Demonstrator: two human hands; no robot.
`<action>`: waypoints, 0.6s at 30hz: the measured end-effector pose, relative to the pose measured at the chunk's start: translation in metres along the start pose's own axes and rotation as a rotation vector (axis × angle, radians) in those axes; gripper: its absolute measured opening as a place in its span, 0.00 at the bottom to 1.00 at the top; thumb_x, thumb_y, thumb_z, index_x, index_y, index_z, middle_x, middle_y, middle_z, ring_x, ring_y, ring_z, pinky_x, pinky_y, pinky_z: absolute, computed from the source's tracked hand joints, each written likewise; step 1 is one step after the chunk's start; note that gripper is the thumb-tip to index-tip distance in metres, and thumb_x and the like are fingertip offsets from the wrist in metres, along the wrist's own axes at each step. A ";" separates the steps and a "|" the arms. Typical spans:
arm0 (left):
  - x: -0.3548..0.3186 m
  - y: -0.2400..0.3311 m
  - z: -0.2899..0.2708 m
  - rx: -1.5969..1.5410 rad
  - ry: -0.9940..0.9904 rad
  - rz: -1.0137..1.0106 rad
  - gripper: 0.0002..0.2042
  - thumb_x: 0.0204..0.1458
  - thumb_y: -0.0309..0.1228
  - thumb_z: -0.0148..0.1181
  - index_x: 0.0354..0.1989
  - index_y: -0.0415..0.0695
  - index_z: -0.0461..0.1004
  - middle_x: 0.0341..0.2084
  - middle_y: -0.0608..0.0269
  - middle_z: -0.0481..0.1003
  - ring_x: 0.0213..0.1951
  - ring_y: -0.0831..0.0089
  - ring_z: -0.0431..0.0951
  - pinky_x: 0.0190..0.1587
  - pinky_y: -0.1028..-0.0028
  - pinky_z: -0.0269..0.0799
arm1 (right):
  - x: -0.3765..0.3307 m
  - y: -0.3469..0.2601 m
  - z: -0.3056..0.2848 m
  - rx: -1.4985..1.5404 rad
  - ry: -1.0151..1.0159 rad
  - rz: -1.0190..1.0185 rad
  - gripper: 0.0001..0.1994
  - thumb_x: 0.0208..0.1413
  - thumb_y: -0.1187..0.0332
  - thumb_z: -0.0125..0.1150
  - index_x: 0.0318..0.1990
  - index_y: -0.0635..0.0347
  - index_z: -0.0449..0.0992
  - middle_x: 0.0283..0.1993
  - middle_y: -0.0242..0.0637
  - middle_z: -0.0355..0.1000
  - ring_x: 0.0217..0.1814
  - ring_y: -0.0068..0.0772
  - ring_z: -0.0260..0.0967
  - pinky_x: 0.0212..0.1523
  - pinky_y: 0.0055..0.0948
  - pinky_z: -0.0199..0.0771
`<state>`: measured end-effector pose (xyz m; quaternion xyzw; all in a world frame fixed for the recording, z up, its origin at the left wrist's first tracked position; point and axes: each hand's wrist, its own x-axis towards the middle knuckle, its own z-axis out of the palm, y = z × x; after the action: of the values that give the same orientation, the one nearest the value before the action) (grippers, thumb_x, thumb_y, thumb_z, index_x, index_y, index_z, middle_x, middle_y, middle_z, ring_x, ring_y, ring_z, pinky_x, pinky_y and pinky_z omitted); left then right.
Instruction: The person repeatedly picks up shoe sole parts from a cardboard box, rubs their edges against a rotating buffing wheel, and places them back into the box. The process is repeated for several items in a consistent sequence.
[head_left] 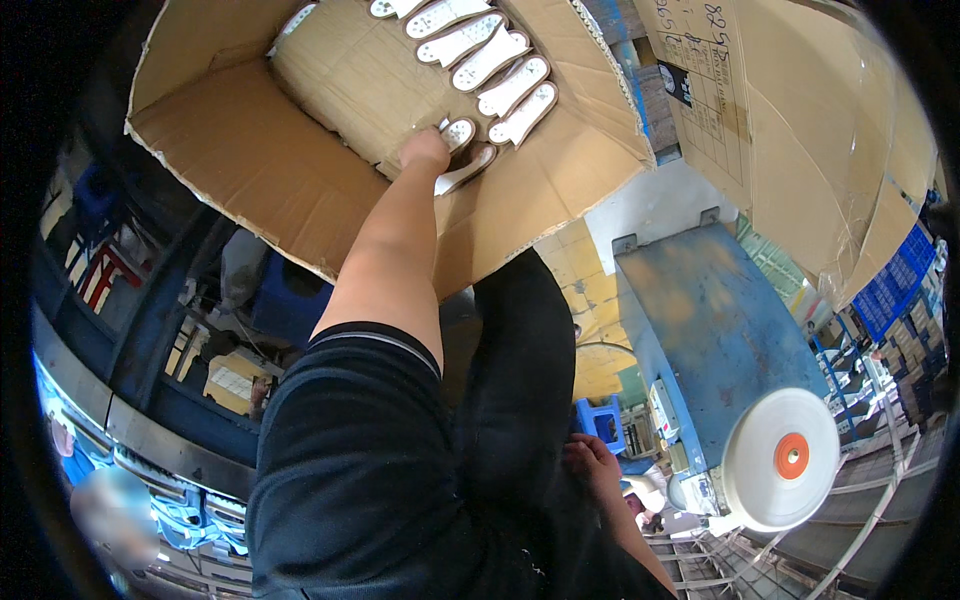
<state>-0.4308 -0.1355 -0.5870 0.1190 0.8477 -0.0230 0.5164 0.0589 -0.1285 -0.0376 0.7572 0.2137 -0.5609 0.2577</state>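
Observation:
My left hand (425, 152) reaches down into a large open cardboard box (330, 190). Its fingers are closed on a shoe sole (459, 134) with a white top and a tan rim. Another sole (468, 170) lies tilted on its side just beside that hand, against the box wall. Beyond them, several similar soles (485, 58) form a slanting row along the right side of the box. My right hand (594, 464) hangs low by my black-clad thigh, its fingers loosely extended and no object visible in it.
Right of the box stands a blue metal table (710, 310), with a white disc with an orange centre (781, 459) at its near end. Another cardboard box (800, 150) is at upper right. A blue stool (601, 424) stands on the floor; dark metal framing (150, 330) runs along the left.

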 end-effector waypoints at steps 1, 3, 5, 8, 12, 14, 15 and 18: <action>0.002 0.000 0.003 0.021 -0.007 0.015 0.20 0.72 0.39 0.63 0.68 0.48 0.83 0.71 0.53 0.81 0.73 0.53 0.79 0.75 0.43 0.73 | 0.001 -0.001 0.002 -0.049 0.021 0.024 0.16 0.83 0.65 0.61 0.70 0.60 0.78 0.55 0.34 0.85 0.49 0.26 0.82 0.52 0.29 0.83; 0.004 -0.001 0.003 0.067 -0.019 0.047 0.20 0.72 0.41 0.64 0.68 0.49 0.84 0.71 0.54 0.81 0.75 0.54 0.76 0.77 0.40 0.69 | 0.002 -0.003 0.006 -0.146 -0.004 -0.047 0.16 0.82 0.64 0.63 0.68 0.63 0.79 0.55 0.35 0.86 0.53 0.27 0.82 0.56 0.30 0.82; 0.001 -0.002 -0.003 0.116 -0.040 0.070 0.23 0.71 0.44 0.66 0.71 0.50 0.81 0.73 0.55 0.79 0.78 0.54 0.73 0.79 0.37 0.64 | 0.002 -0.006 0.009 -0.183 -0.019 -0.076 0.16 0.82 0.64 0.63 0.68 0.63 0.79 0.55 0.35 0.85 0.53 0.27 0.82 0.56 0.30 0.83; -0.016 0.003 -0.017 0.114 -0.016 0.022 0.31 0.69 0.48 0.69 0.78 0.49 0.74 0.78 0.56 0.73 0.81 0.52 0.67 0.81 0.36 0.59 | 0.000 -0.009 0.013 -0.121 -0.049 -0.084 0.17 0.82 0.65 0.62 0.70 0.62 0.78 0.54 0.35 0.85 0.52 0.27 0.82 0.55 0.31 0.83; -0.062 0.015 -0.030 -0.081 0.117 -0.131 0.43 0.65 0.53 0.73 0.83 0.45 0.65 0.83 0.53 0.64 0.83 0.49 0.61 0.83 0.33 0.55 | 0.004 -0.009 0.017 -0.095 -0.064 -0.077 0.18 0.83 0.62 0.61 0.70 0.64 0.78 0.57 0.40 0.86 0.57 0.31 0.83 0.60 0.34 0.84; -0.093 0.019 -0.034 -0.064 0.214 -0.089 0.44 0.64 0.53 0.73 0.83 0.43 0.64 0.82 0.49 0.65 0.85 0.48 0.57 0.83 0.31 0.54 | 0.005 -0.007 0.016 -0.062 -0.077 -0.092 0.19 0.83 0.62 0.61 0.71 0.63 0.77 0.59 0.41 0.86 0.58 0.33 0.84 0.61 0.35 0.84; -0.111 0.022 -0.035 -0.069 0.245 -0.078 0.44 0.64 0.53 0.73 0.83 0.44 0.65 0.82 0.49 0.65 0.85 0.48 0.56 0.83 0.31 0.54 | 0.004 -0.005 0.015 -0.017 -0.087 -0.104 0.19 0.83 0.62 0.60 0.71 0.63 0.77 0.59 0.42 0.86 0.58 0.34 0.84 0.61 0.36 0.84; -0.162 0.040 -0.045 -0.179 0.161 -0.121 0.44 0.64 0.54 0.74 0.83 0.46 0.66 0.82 0.50 0.65 0.85 0.48 0.56 0.83 0.30 0.53 | -0.007 0.005 0.007 0.056 -0.085 -0.167 0.19 0.84 0.62 0.60 0.72 0.62 0.77 0.60 0.42 0.85 0.58 0.35 0.85 0.62 0.38 0.84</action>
<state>-0.3901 -0.1178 -0.4197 0.0228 0.8908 0.0312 0.4527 0.0544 -0.1370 -0.0315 0.7190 0.2492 -0.6179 0.1979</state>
